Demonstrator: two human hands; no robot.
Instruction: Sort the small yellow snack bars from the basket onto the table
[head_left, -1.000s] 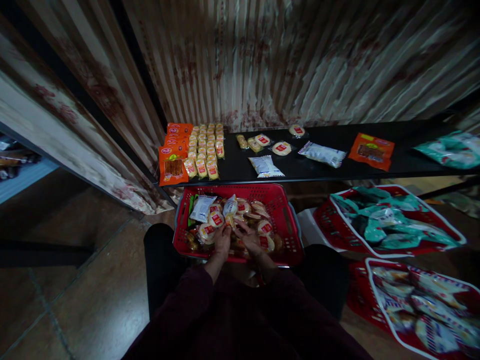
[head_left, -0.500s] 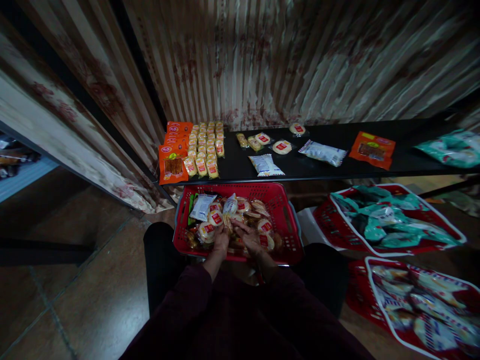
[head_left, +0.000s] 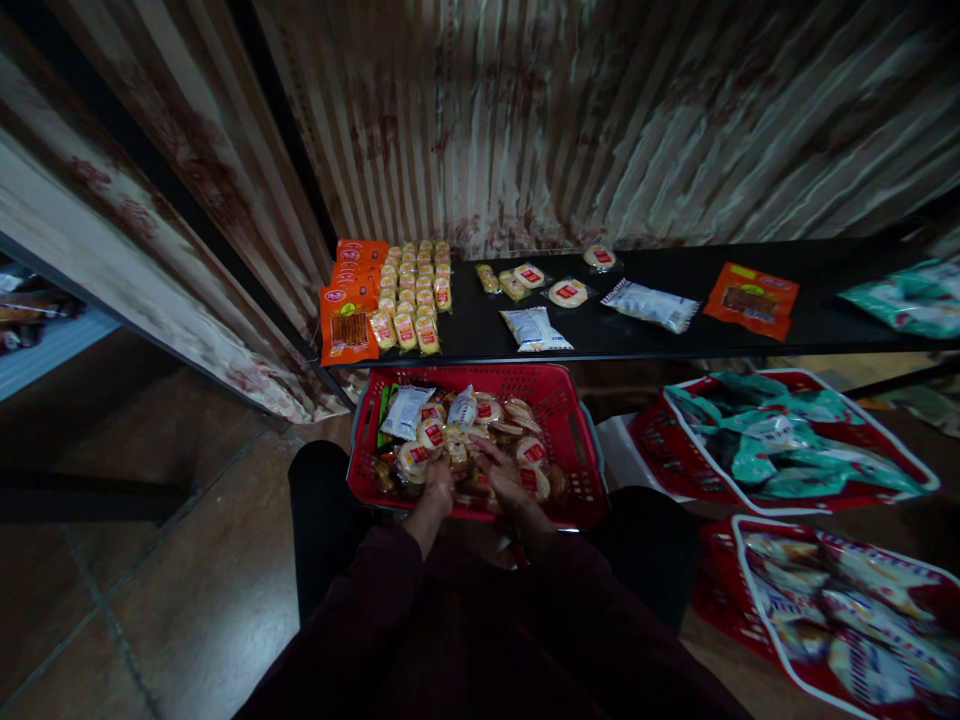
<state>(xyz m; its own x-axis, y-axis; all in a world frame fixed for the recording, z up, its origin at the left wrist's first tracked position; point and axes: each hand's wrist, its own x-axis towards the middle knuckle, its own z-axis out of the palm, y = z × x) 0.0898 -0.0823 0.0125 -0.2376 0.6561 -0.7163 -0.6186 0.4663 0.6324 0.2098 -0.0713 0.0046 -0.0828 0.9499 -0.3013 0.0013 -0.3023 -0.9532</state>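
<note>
My left hand (head_left: 440, 482) is low among the packets in the red basket (head_left: 559, 405), in front of me between my knees. Its fingers are curled together at the near edge of a yellowish wrapped pastry (head_left: 456, 443); what they pinch is hard to make out in the dim light. On the pastry's right side, my right hand (head_left: 501, 470) reaches in with its fingers stretched out and apart, over the packets. Round wrapped pastries (head_left: 430, 433) with red labels lie about both hands. A white and blue packet (head_left: 406, 412) rests at the basket's back left.
Behind the basket runs a black shelf (head_left: 465, 338) with orange packets (head_left: 350, 325), rows of small yellow wrapped cakes (head_left: 406, 332), white packets (head_left: 534, 328) and loose round pastries. To the right stand a basket of teal packets (head_left: 772, 440) and another of striped packets (head_left: 862, 610). A curtain (head_left: 487, 120) hangs behind.
My hands have drawn slightly apart, and more of the yellowish wrapped pastry shows between them. The whole view has shifted a little; the shelf goods have stayed in place.
</note>
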